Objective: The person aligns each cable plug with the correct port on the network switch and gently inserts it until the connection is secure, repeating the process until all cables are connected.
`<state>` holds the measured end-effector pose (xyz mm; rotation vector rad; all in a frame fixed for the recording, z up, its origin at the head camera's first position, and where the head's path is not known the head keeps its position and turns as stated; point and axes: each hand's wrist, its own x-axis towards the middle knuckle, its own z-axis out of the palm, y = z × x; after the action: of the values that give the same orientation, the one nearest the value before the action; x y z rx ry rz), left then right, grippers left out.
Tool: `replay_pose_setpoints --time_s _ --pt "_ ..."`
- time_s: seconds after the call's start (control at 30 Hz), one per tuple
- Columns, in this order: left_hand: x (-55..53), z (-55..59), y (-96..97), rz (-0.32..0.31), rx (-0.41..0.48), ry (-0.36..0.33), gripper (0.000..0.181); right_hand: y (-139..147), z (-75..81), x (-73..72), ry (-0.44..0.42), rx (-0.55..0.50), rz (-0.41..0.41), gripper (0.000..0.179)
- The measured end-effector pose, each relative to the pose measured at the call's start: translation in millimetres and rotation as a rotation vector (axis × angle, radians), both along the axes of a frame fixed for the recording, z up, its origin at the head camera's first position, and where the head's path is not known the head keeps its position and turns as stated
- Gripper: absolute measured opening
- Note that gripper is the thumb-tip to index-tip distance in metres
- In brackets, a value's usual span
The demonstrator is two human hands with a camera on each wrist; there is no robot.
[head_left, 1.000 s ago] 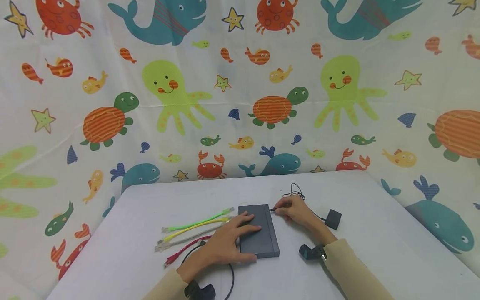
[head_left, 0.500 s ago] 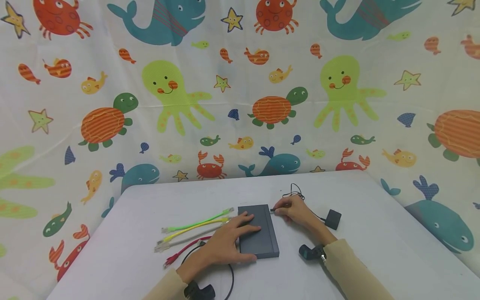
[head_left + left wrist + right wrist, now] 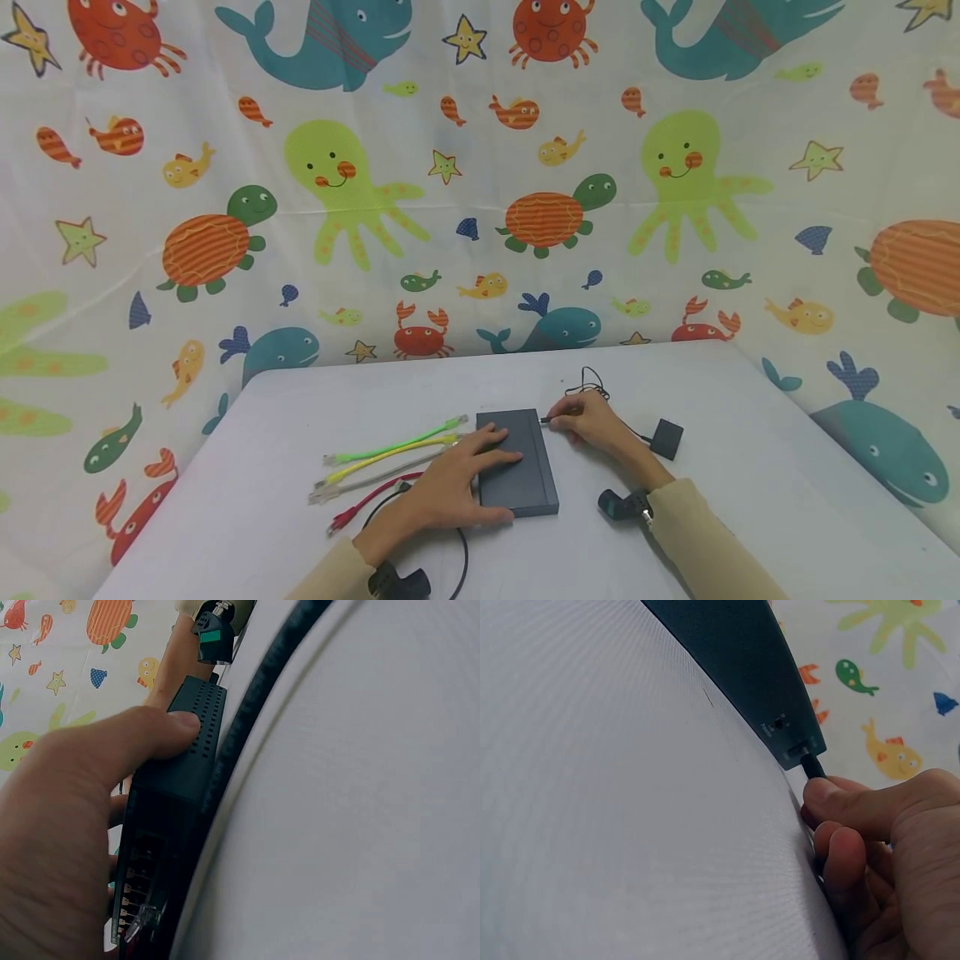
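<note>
A dark grey network switch [image 3: 517,475] lies on the white table. My left hand [image 3: 450,483] rests over its left part with spread fingers on top. In the left wrist view, the thumb [image 3: 161,735] presses the switch's perforated side, and a row of ports [image 3: 135,889] shows below. At the right edge of the switch, my right hand [image 3: 588,421] pinches a slim black plug [image 3: 811,765] between thumb and fingers. Its metal tip is at a narrow slot beside a small round hole in the right wrist view. The rest of the plug is hidden by the fingers.
Left of the switch lie green [image 3: 397,442], yellow [image 3: 386,458], grey [image 3: 375,479] and red [image 3: 375,497] network cables. A black cable [image 3: 465,558] loops under the left wrist. A black power adapter [image 3: 667,438] and its coiled thin cord [image 3: 592,386] lie to the right.
</note>
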<state>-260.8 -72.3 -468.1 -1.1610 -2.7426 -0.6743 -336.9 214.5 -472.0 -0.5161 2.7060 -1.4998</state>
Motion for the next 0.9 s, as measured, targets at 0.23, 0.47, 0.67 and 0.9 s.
replay_pose_setpoints --time_s 0.23,0.47,0.67,0.9 --pt "0.4 0.1 -0.1 0.005 0.003 -0.004 0.069 -2.9 12.3 8.8 0.013 -0.017 0.041 0.013" --pt "-0.4 -0.5 0.0 -0.001 0.001 0.002 0.069 -5.8 32.1 23.1 0.016 -0.008 0.059 0.016" --pt "-0.6 -0.4 -0.1 -0.001 0.004 0.005 0.069 -6.7 33.3 23.2 0.019 -0.025 0.077 0.012" --pt "-0.7 -0.9 -0.1 -0.004 0.009 0.0 0.069 -7.2 26.3 18.8 0.004 -0.009 0.044 0.012"
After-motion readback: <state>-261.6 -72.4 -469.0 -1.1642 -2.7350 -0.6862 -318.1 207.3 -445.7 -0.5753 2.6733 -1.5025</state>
